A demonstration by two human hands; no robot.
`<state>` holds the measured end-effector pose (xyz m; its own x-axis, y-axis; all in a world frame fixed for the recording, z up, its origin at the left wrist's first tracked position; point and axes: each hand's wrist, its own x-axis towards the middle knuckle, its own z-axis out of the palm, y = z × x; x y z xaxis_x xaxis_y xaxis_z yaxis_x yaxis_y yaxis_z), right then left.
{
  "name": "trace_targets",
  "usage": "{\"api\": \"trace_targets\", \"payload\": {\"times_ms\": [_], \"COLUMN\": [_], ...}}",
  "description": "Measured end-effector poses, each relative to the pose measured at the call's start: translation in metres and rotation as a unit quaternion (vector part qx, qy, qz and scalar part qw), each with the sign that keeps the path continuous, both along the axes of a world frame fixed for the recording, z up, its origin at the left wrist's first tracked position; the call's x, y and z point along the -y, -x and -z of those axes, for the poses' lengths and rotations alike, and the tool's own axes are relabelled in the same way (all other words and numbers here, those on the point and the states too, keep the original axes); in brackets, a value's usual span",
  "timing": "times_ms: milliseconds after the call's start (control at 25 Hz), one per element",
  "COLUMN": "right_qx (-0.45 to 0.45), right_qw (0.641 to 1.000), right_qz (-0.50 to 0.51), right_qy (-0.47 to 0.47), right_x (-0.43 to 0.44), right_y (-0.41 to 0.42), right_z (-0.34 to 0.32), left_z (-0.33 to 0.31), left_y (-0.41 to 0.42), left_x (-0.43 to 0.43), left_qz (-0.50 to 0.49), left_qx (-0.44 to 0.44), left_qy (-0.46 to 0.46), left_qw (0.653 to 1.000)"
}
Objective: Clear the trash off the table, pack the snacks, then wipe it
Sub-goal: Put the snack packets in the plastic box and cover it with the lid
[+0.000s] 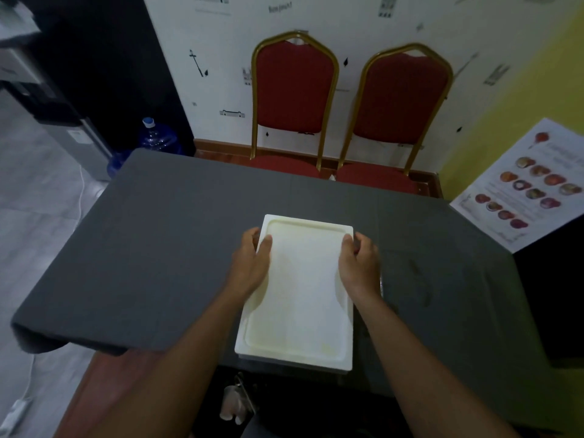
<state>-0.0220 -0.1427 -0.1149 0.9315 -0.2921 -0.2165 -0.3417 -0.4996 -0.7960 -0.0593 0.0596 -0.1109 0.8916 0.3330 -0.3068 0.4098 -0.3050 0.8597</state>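
From the head camera, a white rectangular plastic lid with a raised rim point(300, 292) lies on the near middle of the dark grey cloth-covered bench point(151, 248), its near edge reaching the bench's front edge. The left hand point(252, 263) grips the lid's left long side, thumb on top and fingers curled under the edge. The right hand point(360, 263) clasps the right long side the same way. Two red padded chairs with gold frames point(295, 99) stand beyond the far edge. A blue water bottle point(155, 137) sits on the floor, far left.
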Motion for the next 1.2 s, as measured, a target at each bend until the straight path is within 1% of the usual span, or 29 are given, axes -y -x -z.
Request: {"api": "trace_targets", "payload": {"times_ms": [80, 160, 240, 320, 400, 480, 600, 680, 760, 880, 920, 1080, 1160, 1200], "right_qx": [-0.041, -0.09, -0.124, -0.126, -0.113, -0.098, -0.088, -0.086, -0.091, -0.087, -0.09, -0.12, -0.114, -0.1], "right_qw": [0.999, 0.996, 0.99, 0.988, 0.99, 0.993, 0.995, 0.995, 0.995, 0.995, 0.995, 0.988, 0.987, 0.988], "right_qz": [-0.005, -0.016, -0.015, -0.008, -0.012, -0.019, -0.03, -0.035, -0.039, -0.048, -0.052, -0.078, -0.099, -0.103], "right_qy": [-0.007, -0.023, -0.06, -0.093, -0.083, -0.061, -0.037, -0.031, -0.02, 0.007, 0.005, -0.056, -0.055, -0.054], "right_x": [-0.002, -0.004, -0.004, -0.004, -0.002, -0.003, -0.003, -0.002, -0.002, -0.004, -0.005, 0.004, 0.011, 0.013], "right_y": [-0.03, -0.049, -0.056, -0.057, -0.057, -0.057, -0.056, -0.057, -0.06, -0.063, -0.062, -0.048, -0.023, -0.004], "right_z": [-0.002, 0.0, 0.003, 0.007, 0.013, 0.018, 0.022, 0.023, 0.021, 0.014, 0.012, 0.003, 0.001, 0.003], "left_z": [-0.001, 0.001, 0.01, 0.019, 0.025, 0.031, 0.035, 0.037, 0.038, 0.037, 0.036, 0.029, 0.025, 0.025], "left_y": [-0.036, -0.064, -0.078, -0.081, -0.08, -0.08, -0.078, -0.077, -0.079, -0.081, -0.081, -0.071, -0.051, -0.036], "left_x": [0.001, 0.002, 0.0, -0.006, -0.013, -0.016, -0.012, -0.01, -0.01, -0.01, -0.01, -0.006, -0.004, -0.003], "left_qz": [-0.034, -0.052, -0.064, -0.066, -0.06, -0.052, -0.057, -0.048, -0.044, -0.052, -0.052, -0.038, -0.027, -0.02], "left_qx": [-0.011, -0.057, -0.095, -0.096, -0.103, -0.096, -0.062, -0.042, -0.032, -0.028, -0.025, -0.019, -0.031, -0.035], "left_qy": [0.019, 0.051, 0.086, 0.131, 0.188, 0.209, 0.187, 0.189, 0.184, 0.153, 0.143, 0.111, 0.092, 0.067], "left_qw": [0.999, 0.996, 0.99, 0.985, 0.975, 0.972, 0.979, 0.98, 0.981, 0.986, 0.988, 0.993, 0.995, 0.997]}}
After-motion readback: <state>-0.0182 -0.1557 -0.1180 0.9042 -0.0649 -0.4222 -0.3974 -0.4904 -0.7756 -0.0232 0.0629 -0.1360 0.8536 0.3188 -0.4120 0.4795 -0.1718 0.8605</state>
